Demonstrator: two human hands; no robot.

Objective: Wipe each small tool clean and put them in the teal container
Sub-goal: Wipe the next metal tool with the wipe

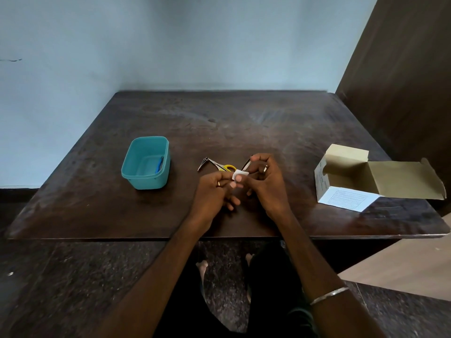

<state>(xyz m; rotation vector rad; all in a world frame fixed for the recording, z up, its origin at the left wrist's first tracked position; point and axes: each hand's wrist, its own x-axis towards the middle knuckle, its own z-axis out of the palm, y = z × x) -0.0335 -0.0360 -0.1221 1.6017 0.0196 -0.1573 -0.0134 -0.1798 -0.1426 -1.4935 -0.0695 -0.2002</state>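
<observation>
A small metal tool is held above the bench, pinched in the curled fingers of the right hand. A white wipe is wrapped round its lower end, pinched by the thumb and fingers of the left hand. Just beyond the left fingers lie yellow-handled scissors and nail clippers. Well left of them stands the teal container, a blue tool inside. Far right of the right fingers sits an open cardboard box.
</observation>
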